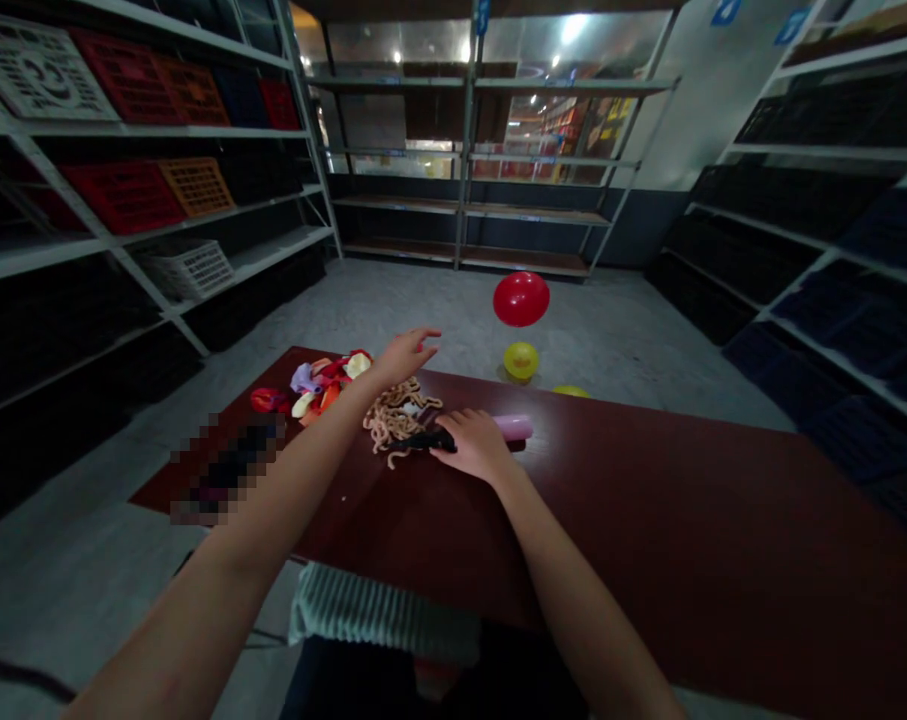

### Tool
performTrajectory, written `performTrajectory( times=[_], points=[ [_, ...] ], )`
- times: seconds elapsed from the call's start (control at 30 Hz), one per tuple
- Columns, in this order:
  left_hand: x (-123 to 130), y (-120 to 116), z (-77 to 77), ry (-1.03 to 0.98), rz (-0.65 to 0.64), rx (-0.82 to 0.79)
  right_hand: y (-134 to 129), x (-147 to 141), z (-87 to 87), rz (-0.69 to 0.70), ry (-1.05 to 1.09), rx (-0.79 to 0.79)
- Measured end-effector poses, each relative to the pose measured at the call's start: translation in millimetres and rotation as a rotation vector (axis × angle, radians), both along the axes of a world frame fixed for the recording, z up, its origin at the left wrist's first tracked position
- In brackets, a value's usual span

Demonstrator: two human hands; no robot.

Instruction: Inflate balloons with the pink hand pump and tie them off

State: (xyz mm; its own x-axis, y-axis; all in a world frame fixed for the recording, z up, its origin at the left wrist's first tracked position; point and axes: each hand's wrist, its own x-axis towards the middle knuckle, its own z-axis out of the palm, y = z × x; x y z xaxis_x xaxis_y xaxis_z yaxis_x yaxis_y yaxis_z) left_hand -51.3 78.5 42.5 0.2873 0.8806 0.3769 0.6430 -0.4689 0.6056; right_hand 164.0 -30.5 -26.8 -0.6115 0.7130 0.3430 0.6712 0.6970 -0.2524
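My left hand [408, 354] is raised over the table's far edge, fingers apart and pointing right, with nothing in it. A red balloon [521, 298] and a yellow one [521, 361] show beyond that edge. Low on the table, my right hand [472, 442] has its fingers on a black object [427, 440]; whether it grips it is unclear. That object lies against a pile of tan, string-like pieces [393, 415]. Just right of my right hand is a pink cylinder [515, 428]. Colourful, limp balloons [325, 385] lie left of the tan pile.
The dark red table [648, 500] extends to the right. A blurred-out item [232, 465] lies on its left end. Another yellow thing [571, 391] shows past the far edge. Shelves with crates [127, 190] stand left; more racks are behind and right.
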Motion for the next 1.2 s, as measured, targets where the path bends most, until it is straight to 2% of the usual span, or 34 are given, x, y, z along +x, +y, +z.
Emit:
performTrajectory(
  times=[0.17,0.27,0.4,0.47,0.53,0.63,0.7,0.83,0.93,1.1,1.2],
  points=[
    [-68,-52,-25.5,-0.246,0.256,0.016,5,-3,0.9,-0.034,-0.027,-0.066],
    [-92,-82,-47.5,-0.296,0.387,0.027,10,-5,3.6,-0.036,-0.029,-0.119],
    [-95,-110,-80.8,-0.33,0.423,0.064,6,0,12.6,-0.074,-0.061,-0.106],
    [-89,-120,-94.5,-0.361,0.438,0.102,-3,5,19.3,-0.137,0.02,-0.083],
    [-85,-127,-103.5,-0.382,0.506,0.166,-12,8,26.8,-0.194,0.12,-0.117],
    [-88,-132,-109.8,-0.363,0.63,0.269,-21,7,36.9,-0.264,0.263,-0.286],
    [-94,-132,-111.8,-0.329,0.693,0.267,-24,3,41.5,-0.23,0.382,-0.41],
    [-98,-129,-114.5,-0.283,0.774,0.111,-26,-4,45.4,-0.117,0.567,-0.864],
    [-96,-126,-114.4,-0.266,0.809,0.054,-29,-8,44.7,-0.029,0.623,-1.179],
    [-99,-121,-111.7,-0.299,0.82,0.007,-37,-11,27.1,0.07,0.641,-1.421],
    [-102,-121,-110.3,-0.371,0.832,0.084,-45,-10,9.5,0.11,0.741,-1.472]
  ],
)
